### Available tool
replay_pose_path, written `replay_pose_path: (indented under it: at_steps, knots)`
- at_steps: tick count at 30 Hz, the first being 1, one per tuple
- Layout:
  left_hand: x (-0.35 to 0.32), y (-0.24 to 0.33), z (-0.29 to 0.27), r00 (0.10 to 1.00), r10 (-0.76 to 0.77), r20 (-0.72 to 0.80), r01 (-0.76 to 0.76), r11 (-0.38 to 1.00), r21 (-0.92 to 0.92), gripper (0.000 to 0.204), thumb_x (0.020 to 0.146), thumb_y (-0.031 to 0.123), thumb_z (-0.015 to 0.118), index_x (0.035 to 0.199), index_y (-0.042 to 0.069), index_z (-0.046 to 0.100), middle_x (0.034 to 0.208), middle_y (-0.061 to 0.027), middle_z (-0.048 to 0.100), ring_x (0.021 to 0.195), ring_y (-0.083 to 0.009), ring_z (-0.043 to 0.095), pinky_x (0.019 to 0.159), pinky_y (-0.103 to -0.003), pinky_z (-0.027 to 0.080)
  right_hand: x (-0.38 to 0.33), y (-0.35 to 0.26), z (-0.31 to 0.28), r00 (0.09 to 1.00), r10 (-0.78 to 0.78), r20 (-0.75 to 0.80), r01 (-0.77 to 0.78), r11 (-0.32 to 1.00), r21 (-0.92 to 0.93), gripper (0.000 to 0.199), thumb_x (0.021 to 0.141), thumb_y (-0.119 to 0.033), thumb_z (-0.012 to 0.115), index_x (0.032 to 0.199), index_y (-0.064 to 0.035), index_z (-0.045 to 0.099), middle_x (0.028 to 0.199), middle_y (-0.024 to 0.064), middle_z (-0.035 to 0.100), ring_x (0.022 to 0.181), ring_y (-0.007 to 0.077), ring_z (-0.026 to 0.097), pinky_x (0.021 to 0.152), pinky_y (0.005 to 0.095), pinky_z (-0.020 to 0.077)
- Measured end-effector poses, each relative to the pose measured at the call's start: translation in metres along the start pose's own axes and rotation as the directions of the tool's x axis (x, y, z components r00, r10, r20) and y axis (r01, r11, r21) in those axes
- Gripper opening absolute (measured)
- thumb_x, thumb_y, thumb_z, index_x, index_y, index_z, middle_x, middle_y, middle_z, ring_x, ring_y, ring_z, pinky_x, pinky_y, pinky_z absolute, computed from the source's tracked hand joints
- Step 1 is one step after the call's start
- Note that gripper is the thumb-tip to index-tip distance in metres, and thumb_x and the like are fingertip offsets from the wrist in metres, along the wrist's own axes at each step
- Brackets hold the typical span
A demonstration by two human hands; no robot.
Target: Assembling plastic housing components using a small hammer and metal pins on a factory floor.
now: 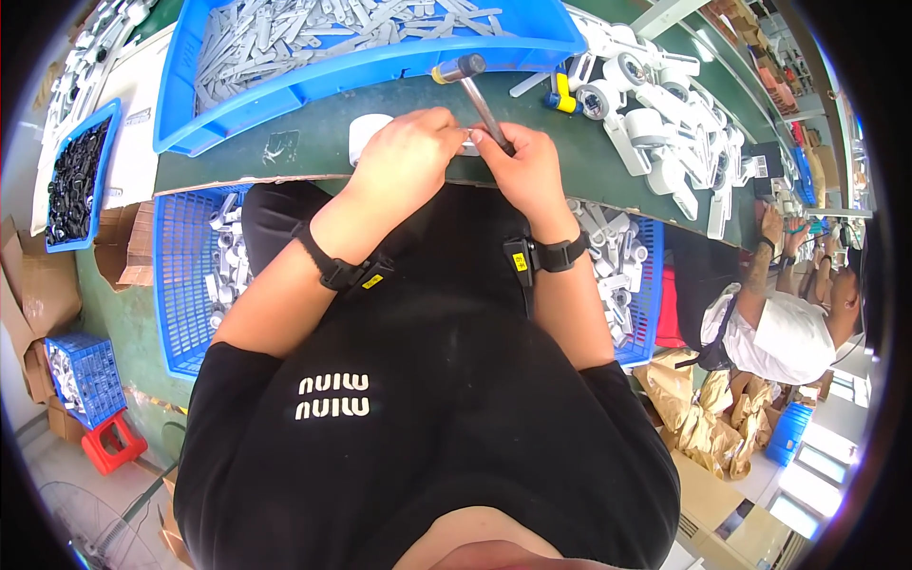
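Note:
My left hand (408,157) is closed over a white plastic part, whose round end (369,135) sticks out on the left at the table's near edge. Fingers of my right hand (524,169) are wrapped round the metal shaft of a small mallet (486,112). Its two-faced head, one face yellowish and one dark, points up and away from me. The right thumb and fingertips also meet the other end of the white part, close to my left fingertips. Whatever small piece may lie between the fingertips is hidden.
Beyond my hands stands a blue bin (285,95) of grey flat strips. White plastic parts (655,114) are heaped at the right, beside a yellow-and-blue tool (564,95). Blue baskets (646,285) of parts flank my legs below the table. Another person (774,332) sits at far right.

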State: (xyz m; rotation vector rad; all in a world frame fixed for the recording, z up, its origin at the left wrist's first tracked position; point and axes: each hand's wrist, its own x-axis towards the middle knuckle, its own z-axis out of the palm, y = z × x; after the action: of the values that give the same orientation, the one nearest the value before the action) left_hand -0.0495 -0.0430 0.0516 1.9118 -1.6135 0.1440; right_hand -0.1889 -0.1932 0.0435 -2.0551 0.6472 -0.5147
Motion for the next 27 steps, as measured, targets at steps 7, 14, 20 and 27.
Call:
replay_pose_path:
  at_steps: [7, 14, 20, 27]
  knots:
    - [-0.004, -0.004, 0.007, 0.995, 0.024, -0.093, -0.019, 0.998, 0.059, 0.013, 0.087, 0.000, 0.073, 0.098, 0.004, 0.079, 0.099, -0.0083, 0.073, 0.092, -0.0326, 0.074, 0.078, -0.044, 0.061, -0.047, -0.006, -0.018, 0.954, -0.167, -0.249, 0.233, 0.936, 0.265, 0.050, 0.106, -0.003, 0.066, 0.156, -0.0042, 0.063, 0.090, 0.0036, 0.075, 0.067, 0.0065, 0.058, 0.065, 0.0233, 0.0488]
    - [-0.003, -0.001, 0.007, 0.996, 0.019, -0.088, -0.014, 0.998, 0.066, 0.012, 0.088, 0.000, 0.073, 0.097, 0.005, 0.079, 0.099, -0.0078, 0.073, 0.092, -0.0320, 0.074, 0.077, -0.043, 0.061, -0.098, 0.005, -0.039, 0.883, -0.311, -0.351, 0.370, 0.922, 0.113, 0.052, 0.106, 0.002, 0.060, 0.157, -0.0034, 0.061, 0.082, 0.0016, 0.070, 0.067, 0.0094, 0.058, 0.069, 0.0237, 0.0492]
    - [-0.002, -0.002, 0.007, 0.996, 0.014, -0.086, -0.010, 0.998, 0.056, 0.014, 0.088, -0.001, 0.073, 0.098, 0.005, 0.081, 0.098, -0.0072, 0.073, 0.091, -0.0315, 0.074, 0.076, -0.042, 0.061, -0.104, -0.010, -0.044, 0.971, -0.030, -0.237, 0.062, 0.990, 0.130, 0.051, 0.105, 0.005, 0.060, 0.156, -0.0015, 0.062, 0.081, 0.0024, 0.066, 0.070, 0.0096, 0.058, 0.070, 0.0248, 0.0496]
    - [0.000, -0.001, 0.004, 0.997, -0.027, -0.070, 0.028, 1.000, 0.013, 0.013, 0.089, 0.001, 0.075, 0.101, 0.005, 0.079, 0.098, -0.0077, 0.073, 0.092, -0.0333, 0.074, 0.077, -0.045, 0.061, -0.082, 0.005, -0.055, 0.978, -0.178, -0.110, 0.170, 0.983, -0.071, 0.054, 0.104, 0.005, 0.059, 0.157, -0.0039, 0.062, 0.081, 0.0004, 0.065, 0.070, 0.0066, 0.057, 0.069, 0.0247, 0.0495]
